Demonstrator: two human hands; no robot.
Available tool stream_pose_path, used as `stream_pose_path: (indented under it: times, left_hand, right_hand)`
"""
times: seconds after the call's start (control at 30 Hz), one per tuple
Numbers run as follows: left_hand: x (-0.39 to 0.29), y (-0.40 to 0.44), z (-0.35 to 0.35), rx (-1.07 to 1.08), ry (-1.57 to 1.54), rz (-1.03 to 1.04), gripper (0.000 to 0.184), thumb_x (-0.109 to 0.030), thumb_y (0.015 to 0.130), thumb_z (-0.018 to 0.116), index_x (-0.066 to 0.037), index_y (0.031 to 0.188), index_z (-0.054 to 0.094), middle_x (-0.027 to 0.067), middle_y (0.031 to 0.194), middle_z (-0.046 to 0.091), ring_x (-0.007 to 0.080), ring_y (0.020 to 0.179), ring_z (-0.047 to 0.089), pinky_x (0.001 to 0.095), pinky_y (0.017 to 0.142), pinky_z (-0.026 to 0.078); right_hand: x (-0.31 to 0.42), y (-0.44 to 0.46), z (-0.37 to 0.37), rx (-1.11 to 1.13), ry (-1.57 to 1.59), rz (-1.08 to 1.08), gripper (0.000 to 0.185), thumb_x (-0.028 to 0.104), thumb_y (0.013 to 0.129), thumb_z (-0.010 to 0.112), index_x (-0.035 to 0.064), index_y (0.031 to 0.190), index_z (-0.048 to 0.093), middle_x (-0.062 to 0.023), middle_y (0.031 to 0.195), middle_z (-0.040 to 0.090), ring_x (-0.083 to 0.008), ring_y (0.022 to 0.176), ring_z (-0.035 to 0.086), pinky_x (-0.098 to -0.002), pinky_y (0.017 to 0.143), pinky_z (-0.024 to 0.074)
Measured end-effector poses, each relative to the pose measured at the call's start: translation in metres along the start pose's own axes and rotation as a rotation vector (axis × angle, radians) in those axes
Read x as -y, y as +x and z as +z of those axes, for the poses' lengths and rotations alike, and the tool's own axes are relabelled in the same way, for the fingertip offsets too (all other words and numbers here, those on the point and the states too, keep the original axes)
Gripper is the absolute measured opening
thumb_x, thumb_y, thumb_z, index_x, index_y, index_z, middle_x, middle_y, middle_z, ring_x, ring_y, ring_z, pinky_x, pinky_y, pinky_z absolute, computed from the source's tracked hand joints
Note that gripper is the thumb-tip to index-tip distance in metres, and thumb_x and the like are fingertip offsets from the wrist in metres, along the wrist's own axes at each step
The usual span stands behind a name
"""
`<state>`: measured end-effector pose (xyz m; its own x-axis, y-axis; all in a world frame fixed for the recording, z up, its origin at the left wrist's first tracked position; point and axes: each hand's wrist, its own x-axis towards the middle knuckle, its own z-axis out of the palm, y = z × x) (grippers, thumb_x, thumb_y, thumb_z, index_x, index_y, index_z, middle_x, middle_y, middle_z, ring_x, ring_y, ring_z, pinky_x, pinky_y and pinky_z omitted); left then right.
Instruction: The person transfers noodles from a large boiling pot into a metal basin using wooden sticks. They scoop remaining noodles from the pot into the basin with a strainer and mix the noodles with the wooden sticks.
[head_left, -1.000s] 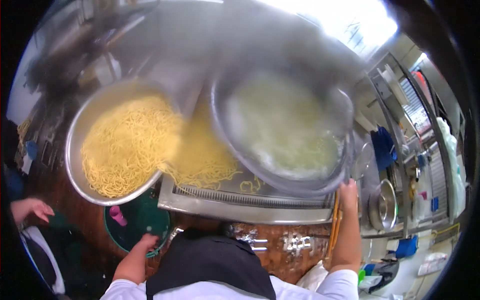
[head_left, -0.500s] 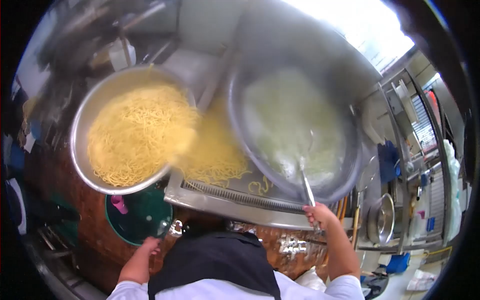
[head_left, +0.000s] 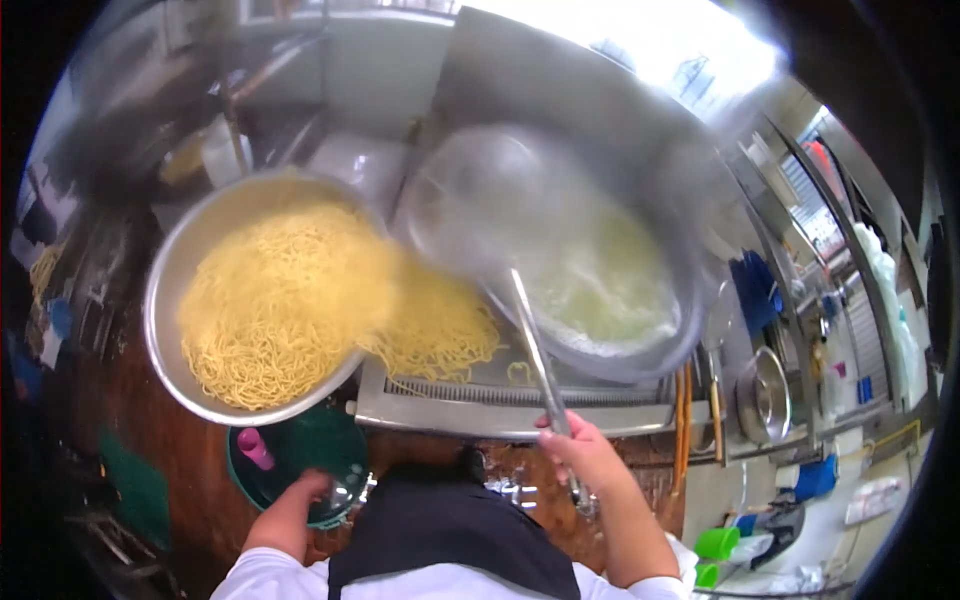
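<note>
My right hand (head_left: 578,450) is closed around the metal handle of a large round strainer (head_left: 490,200), whose steam-blurred head is over the left part of a big pot (head_left: 690,335) of bubbling greenish water. Yellow noodles (head_left: 290,310) fill a wide metal bowl (head_left: 165,345) on the left, and more noodles (head_left: 440,335) lie between bowl and pot. My left hand (head_left: 315,487) is low over a green tub (head_left: 350,440) of dark water; its fingers are too blurred to tell what they do. A pink cup (head_left: 255,448) is in the tub.
The metal counter edge (head_left: 450,415) with a slotted drain runs in front of me. To the right are wooden sticks (head_left: 683,430), a metal bowl (head_left: 763,395) and metal shelving (head_left: 800,250). Green containers (head_left: 716,543) are at the lower right. Steam hides parts of the pot.
The strainer has risen from the water and moved left, with my right hand on its handle. My left hand has moved over the tub. A person's hand seen at far left earlier is out of view.
</note>
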<state>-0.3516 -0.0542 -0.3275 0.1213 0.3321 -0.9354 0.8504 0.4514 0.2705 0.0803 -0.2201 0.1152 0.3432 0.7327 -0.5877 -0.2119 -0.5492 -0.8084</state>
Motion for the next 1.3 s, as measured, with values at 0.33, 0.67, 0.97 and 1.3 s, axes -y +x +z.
stream_pose_path:
  times: [0.33,0.67,0.97,1.3]
  left_hand:
    - [-0.047,0.052,0.061,0.129,0.443,0.495,0.040,-0.036,0.082,0.061,-0.007,0.109,0.065,0.0116,0.100,0.068,0.0258,0.084,0.066,0.0385,0.072,0.052]
    - [-0.180,-0.073,0.123,0.327,0.359,0.363,0.045,-0.038,0.086,0.062,-0.002,0.113,0.064,0.0138,0.098,0.068,0.0224,0.086,0.064,0.0356,0.076,0.051]
    - [-0.337,-0.172,0.315,0.414,0.663,0.561,0.049,-0.039,0.089,0.060,-0.002,0.122,0.058,0.0129,0.106,0.065,0.0201,0.097,0.062,0.0338,0.084,0.050]
    - [-0.402,-0.204,0.461,0.478,0.847,0.680,0.055,-0.043,0.088,0.060,-0.002,0.125,0.055,0.0160,0.120,0.061,0.0265,0.112,0.058,0.0350,0.097,0.044]
  right_hand:
    - [-0.045,-0.004,0.010,-0.534,-0.929,-0.557,0.029,0.022,0.086,0.062,0.0118,0.112,0.054,-0.0175,0.088,0.065,-0.0378,0.085,0.062,-0.0471,0.072,0.0493]
    - [-0.120,-0.065,-0.181,-0.608,0.246,-0.227,0.025,0.021,0.090,0.063,0.0081,0.111,0.060,0.0030,0.065,0.052,-0.0048,0.048,0.045,-0.0201,0.040,0.0364]
    - [-0.260,-0.056,-0.453,-0.204,0.969,-0.330,0.035,0.035,0.097,0.049,0.0123,0.123,0.053,0.0034,0.058,0.042,-0.0078,0.040,0.037,-0.0243,0.036,0.0345]
    - [-0.290,0.042,-0.542,-0.451,0.640,-0.022,0.044,0.049,0.088,0.061,0.0091,0.106,0.062,0.0011,0.064,0.053,-0.0099,0.048,0.052,-0.0255,0.044,0.0439]
